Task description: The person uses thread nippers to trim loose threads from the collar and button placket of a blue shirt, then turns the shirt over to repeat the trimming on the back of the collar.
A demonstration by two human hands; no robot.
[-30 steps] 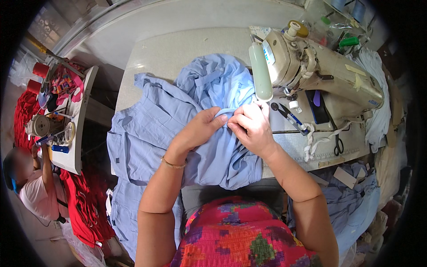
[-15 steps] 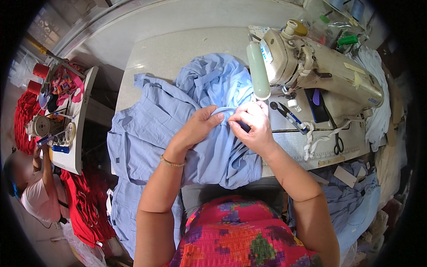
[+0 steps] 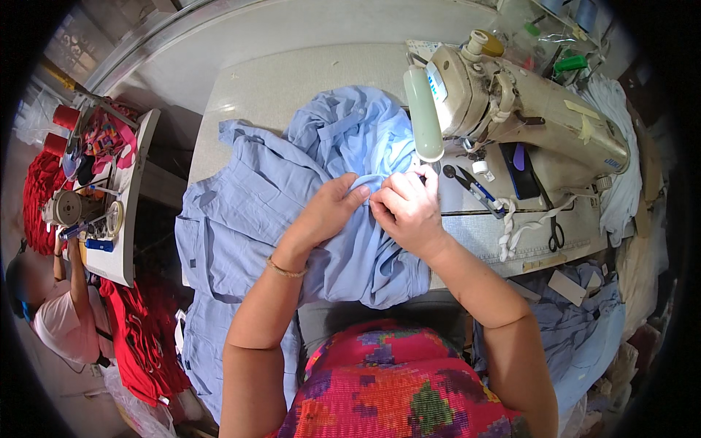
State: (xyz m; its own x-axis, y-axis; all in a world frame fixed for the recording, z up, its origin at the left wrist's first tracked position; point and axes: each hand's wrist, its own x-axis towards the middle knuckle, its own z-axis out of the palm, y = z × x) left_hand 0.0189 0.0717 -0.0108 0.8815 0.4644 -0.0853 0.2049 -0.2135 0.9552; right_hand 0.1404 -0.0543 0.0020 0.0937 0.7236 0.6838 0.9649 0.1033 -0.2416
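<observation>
A light-blue garment lies spread and bunched over the sewing table, its near part hanging off the edge. My left hand is closed on a folded edge of it, thumb on top. Right beside it, my right hand has its fingers curled, the tips pinched at the same fold. Something dark shows by its fingers; its kind is mostly hidden. The lamp-lit cloth lies just beyond both hands. To their right stands a sewing machine with a pale green rounded part at its near end.
Right of my hands lie a small pair of thread snips, a dark phone-like slab, black-handled scissors and a white cloth strip. More blue garments sit lower right. At far left, a person works at another machine beside red cloth.
My right hand has shifted slightly left and turned, its fingers curling toward the fold. The dark object seen under it before is now mostly hidden. My left hand stays nearly in place.
</observation>
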